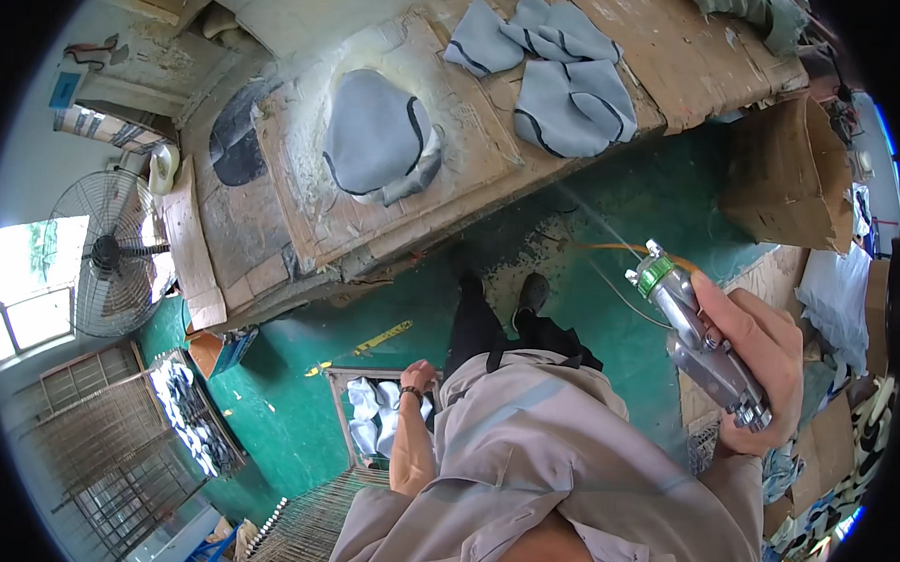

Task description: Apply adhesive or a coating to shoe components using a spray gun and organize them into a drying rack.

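Observation:
My right hand [765,342] is wrapped round a metal spray gun [691,324] with a green ring at its nozzle. A thin streak of mist leaves the nozzle toward the workbench. My left hand [419,376] is low at my side, fingers curled, by the edge of a framed rack [339,406] holding grey fabric pieces [366,402]; what its fingers hold, if anything, is hidden. On the bench, a grey fabric piece with black trim [371,130] lies over a form on a residue-coated board [294,196]. More grey trimmed pieces [575,107] lie to its right.
The cardboard-covered workbench [676,61] spans the far side. A cardboard box [786,179] stands at the right. A large fan [106,252] is at the left, above wire racks [117,458]. An orange hose [610,247] runs behind the spray gun.

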Action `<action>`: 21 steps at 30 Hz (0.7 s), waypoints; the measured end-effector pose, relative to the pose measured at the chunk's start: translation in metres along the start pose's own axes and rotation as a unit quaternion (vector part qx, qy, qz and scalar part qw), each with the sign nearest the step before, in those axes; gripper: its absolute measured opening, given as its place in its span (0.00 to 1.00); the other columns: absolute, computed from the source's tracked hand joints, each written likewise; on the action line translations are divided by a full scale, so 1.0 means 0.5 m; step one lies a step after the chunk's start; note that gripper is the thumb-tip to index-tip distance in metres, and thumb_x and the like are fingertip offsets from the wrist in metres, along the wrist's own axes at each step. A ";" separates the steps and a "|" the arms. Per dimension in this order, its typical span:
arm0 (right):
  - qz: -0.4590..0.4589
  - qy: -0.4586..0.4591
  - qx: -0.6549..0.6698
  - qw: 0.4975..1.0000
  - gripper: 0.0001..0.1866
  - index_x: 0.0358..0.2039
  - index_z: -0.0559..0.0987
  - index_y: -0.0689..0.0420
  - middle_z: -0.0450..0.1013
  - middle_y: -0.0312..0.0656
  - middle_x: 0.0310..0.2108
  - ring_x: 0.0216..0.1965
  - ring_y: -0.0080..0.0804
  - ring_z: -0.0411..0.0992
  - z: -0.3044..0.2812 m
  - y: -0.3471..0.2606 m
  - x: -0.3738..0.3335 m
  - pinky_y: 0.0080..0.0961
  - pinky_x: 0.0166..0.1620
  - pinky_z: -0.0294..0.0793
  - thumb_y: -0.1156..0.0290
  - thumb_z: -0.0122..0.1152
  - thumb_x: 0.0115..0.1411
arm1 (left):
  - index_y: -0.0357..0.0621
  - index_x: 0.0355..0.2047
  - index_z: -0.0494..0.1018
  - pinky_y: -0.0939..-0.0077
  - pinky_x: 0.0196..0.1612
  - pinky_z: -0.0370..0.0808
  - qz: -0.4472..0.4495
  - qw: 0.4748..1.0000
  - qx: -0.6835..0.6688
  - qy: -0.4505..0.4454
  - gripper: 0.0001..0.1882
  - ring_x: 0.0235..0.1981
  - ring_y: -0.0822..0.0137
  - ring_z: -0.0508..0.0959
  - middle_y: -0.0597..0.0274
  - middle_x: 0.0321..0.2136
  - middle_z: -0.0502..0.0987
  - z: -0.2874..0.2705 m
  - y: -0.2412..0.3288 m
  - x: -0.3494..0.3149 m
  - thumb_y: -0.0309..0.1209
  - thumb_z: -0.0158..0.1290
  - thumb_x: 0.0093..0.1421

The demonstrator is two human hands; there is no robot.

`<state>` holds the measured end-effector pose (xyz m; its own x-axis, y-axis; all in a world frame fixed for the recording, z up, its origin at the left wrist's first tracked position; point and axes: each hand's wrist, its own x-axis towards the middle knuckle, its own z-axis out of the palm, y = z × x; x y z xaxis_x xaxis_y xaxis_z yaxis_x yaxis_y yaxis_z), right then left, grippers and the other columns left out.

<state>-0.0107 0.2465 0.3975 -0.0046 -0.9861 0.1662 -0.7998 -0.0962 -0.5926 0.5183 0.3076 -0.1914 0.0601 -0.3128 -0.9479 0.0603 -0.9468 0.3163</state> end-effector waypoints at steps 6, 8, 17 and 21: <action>-0.032 0.010 -0.006 0.999 0.32 0.54 0.79 0.66 0.73 0.43 0.24 0.23 0.34 0.72 0.009 -0.031 0.090 0.27 0.27 0.67 0.63 0.65 0.48 | 0.47 0.52 0.75 0.52 0.38 0.80 0.017 0.999 0.039 0.008 0.17 0.39 0.57 0.82 0.58 0.40 0.82 0.058 0.120 0.029 0.36 0.58 0.64; -0.057 -0.004 0.004 0.998 0.33 0.55 0.77 0.66 0.73 0.42 0.24 0.23 0.33 0.73 0.015 -0.045 0.114 0.27 0.25 0.68 0.71 0.71 0.46 | 0.46 0.50 0.77 0.67 0.31 0.78 0.038 0.997 0.060 0.043 0.15 0.32 0.68 0.82 0.65 0.33 0.82 0.073 0.168 0.030 0.33 0.59 0.63; -0.128 -0.138 0.043 0.981 0.31 0.54 0.77 0.69 0.73 0.43 0.25 0.21 0.32 0.72 0.051 -0.078 0.203 0.26 0.23 0.68 0.71 0.70 0.48 | 0.47 0.52 0.77 0.62 0.39 0.79 0.056 0.992 0.107 0.035 0.17 0.38 0.66 0.82 0.64 0.39 0.82 0.100 0.246 0.059 0.37 0.58 0.65; -0.098 -0.048 -0.014 0.994 0.33 0.56 0.77 0.66 0.72 0.43 0.25 0.22 0.34 0.73 0.062 -0.086 0.213 0.28 0.26 0.71 0.75 0.69 0.45 | 0.48 0.48 0.80 0.69 0.35 0.80 0.069 0.993 0.086 0.039 0.14 0.35 0.70 0.83 0.68 0.35 0.83 0.108 0.237 0.060 0.34 0.59 0.62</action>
<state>0.0419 0.1412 0.4162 0.2104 -0.9571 0.1993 -0.7958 -0.2861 -0.5337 0.4736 0.1818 -0.1843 0.1326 -0.4395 -0.8884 -0.1242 -0.8966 0.4250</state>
